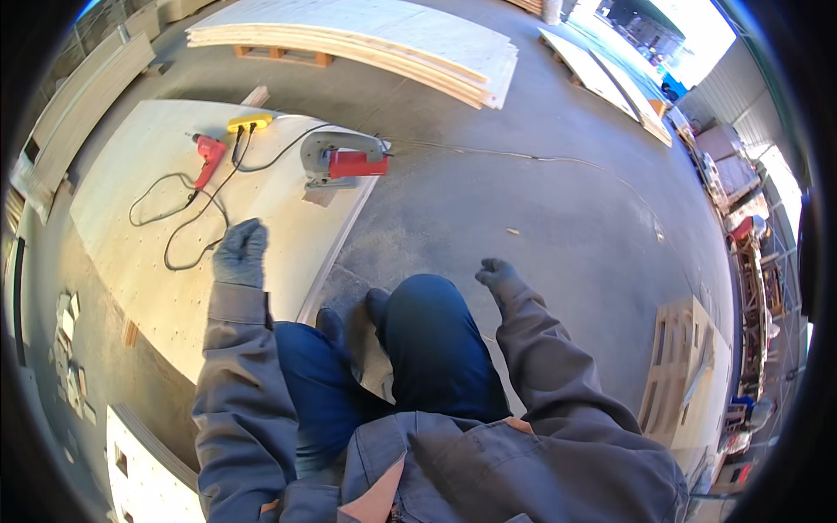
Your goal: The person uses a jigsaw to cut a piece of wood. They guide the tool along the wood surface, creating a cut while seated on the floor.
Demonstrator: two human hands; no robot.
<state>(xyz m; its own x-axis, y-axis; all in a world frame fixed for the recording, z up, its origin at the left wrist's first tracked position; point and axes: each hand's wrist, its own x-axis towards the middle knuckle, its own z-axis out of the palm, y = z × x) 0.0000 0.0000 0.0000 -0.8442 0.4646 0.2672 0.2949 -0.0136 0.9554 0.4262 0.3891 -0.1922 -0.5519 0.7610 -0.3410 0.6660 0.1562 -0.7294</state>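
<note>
My left hand (240,253), in a grey glove, is over the plywood sheet (131,209) with its fingers curled in; nothing shows in it. A black cable runs right beside it. My right hand (498,273), gloved too, hangs over the concrete floor, fingers bent closed and nothing visible in them. On the sheet lie a red corded drill (208,159), a yellow power strip (249,122) with black plugs in it, and a red and grey power tool (349,163) near the right edge. My bent knees are between my hands.
Stacked plywood sheets (349,35) rest on a pallet ahead. More panels (602,78) lie at the far right. A cable (523,156) crosses the floor. Wood offcuts (68,349) are scattered at the left; slotted boards (676,366) stand at the right.
</note>
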